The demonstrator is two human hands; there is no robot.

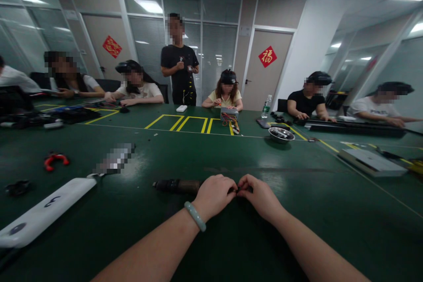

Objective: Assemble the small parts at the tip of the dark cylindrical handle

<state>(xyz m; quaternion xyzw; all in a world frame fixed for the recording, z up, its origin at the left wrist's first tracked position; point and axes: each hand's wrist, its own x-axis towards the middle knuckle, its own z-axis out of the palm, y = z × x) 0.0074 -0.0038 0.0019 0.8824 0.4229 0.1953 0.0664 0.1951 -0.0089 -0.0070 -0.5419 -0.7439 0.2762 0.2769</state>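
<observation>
Lying towards nine o'clock on the green bench (pixel 139 238) are a small black object (pixel 17 188), a white bar-shaped device (pixel 49 211) marked with a figure, and red-handled pliers (pixel 56 161) just past it. Nearer the middle, a dark pen-shaped power tool (pixel 178 186) lies with its narrow tip aimed at nine o'clock and its other end running under the left hand (pixel 216 196), which wears a pale green bangle (pixel 194 217) on the wrist. The left fingers curl in close, though I cannot tell what they grip. At twelve o'clock a seated person works at a grey box (pixel 229 113) trailing wires. The right hand (pixel 259 198), at three o'clock from the left, has thumb and finger pinched on a small dark piece (pixel 237 190), too hidden to identify. A metal bowl (pixel 281 135) stands at one o'clock, and a flat silvery box (pixel 372 162) lies just short of three
</observation>
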